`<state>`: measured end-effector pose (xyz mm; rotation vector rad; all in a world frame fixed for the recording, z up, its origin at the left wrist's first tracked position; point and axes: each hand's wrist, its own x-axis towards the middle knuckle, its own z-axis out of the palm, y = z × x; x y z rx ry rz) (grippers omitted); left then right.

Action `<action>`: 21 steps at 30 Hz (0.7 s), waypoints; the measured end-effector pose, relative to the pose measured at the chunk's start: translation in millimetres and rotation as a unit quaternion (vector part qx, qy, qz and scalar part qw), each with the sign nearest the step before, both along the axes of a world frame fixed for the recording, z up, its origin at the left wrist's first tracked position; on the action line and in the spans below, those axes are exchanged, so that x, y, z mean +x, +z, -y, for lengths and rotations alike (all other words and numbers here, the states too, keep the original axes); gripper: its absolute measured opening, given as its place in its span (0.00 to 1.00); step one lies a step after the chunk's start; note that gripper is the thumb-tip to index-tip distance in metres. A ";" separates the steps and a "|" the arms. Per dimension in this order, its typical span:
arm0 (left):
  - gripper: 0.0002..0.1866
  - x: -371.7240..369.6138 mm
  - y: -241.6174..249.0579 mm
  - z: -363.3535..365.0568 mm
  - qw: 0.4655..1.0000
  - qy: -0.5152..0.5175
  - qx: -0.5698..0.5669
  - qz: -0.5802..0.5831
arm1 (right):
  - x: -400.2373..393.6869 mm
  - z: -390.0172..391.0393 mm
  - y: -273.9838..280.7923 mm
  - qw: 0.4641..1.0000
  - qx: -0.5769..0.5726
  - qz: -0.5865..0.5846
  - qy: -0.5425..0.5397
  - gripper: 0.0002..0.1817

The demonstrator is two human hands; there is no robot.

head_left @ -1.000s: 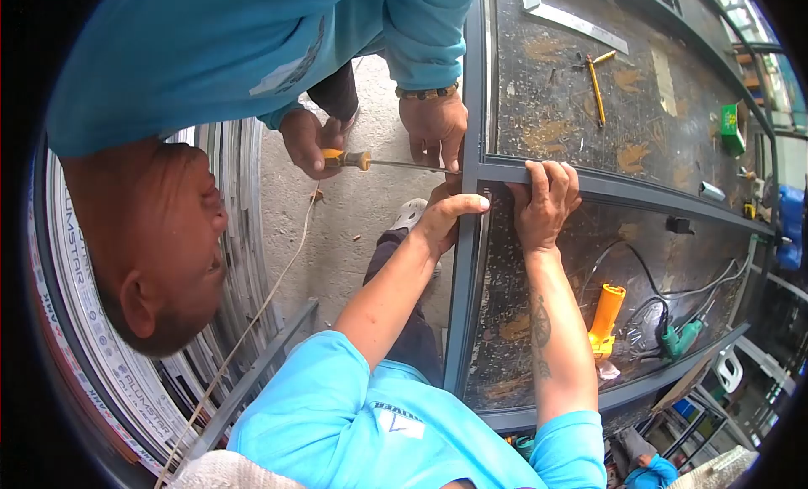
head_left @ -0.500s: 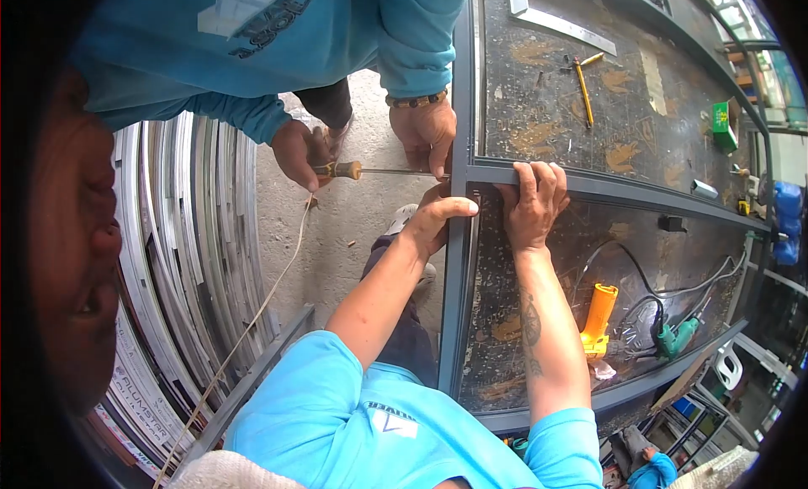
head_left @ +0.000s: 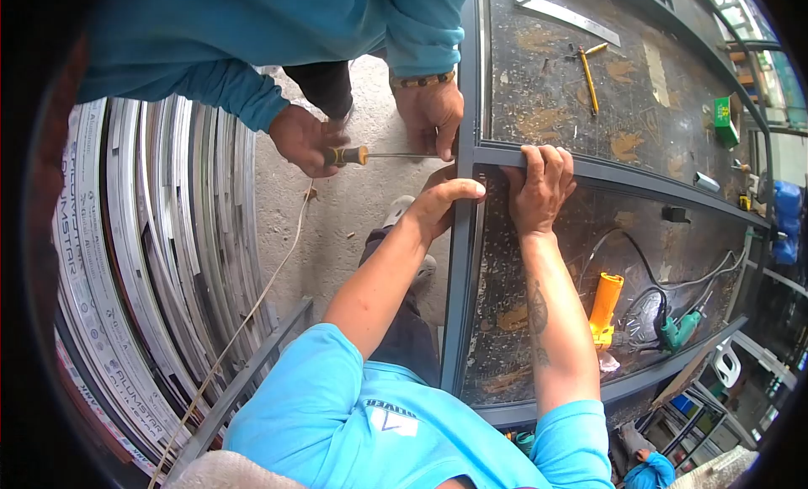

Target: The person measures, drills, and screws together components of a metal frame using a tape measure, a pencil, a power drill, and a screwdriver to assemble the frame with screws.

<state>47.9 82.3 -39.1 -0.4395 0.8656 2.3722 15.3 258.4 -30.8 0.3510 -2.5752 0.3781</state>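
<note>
While the grey metal frame [head_left: 465, 262] is lying flat on the scarred workbench [head_left: 547, 93], the left hand [head_left: 444, 204] is curling around its outer upright just below the corner, and the right hand [head_left: 539, 186] is gripping the crossbar [head_left: 640, 184] with fingers hooked over the top edge. A co-worker's hand [head_left: 305, 140] is driving a screwdriver [head_left: 370, 156] into that joint. The frame is looking stiff, light and smooth-coated, so it is probably best gripped close beside the corner.
</note>
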 end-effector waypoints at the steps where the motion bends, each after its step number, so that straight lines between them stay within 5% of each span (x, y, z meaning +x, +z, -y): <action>1: 0.24 0.6 -5.1 0.3 1.000 -0.013 0.009 0.001 | 0.2 -0.9 -1.1 1.000 0.003 0.001 0.003 0.22; 11: 0.11 6.1 -8.1 -7.5 0.997 0.047 0.060 -0.005 | -1.1 0.3 -3.6 0.998 0.047 -0.032 0.017 0.22; 15: 0.13 7.3 -3.8 -11.3 0.988 0.130 0.049 -0.067 | -2.2 1.7 -9.4 0.995 0.067 -0.065 0.027 0.20; 17: 0.14 5.5 -14.6 -18.6 0.977 0.141 0.149 -0.060 | -2.4 1.3 -11.3 0.994 0.067 -0.072 0.055 0.19; 21: 0.16 4.0 -21.6 -23.0 0.978 0.193 0.071 -0.040 | -4.2 -1.5 -19.7 0.987 0.107 -0.091 0.076 0.19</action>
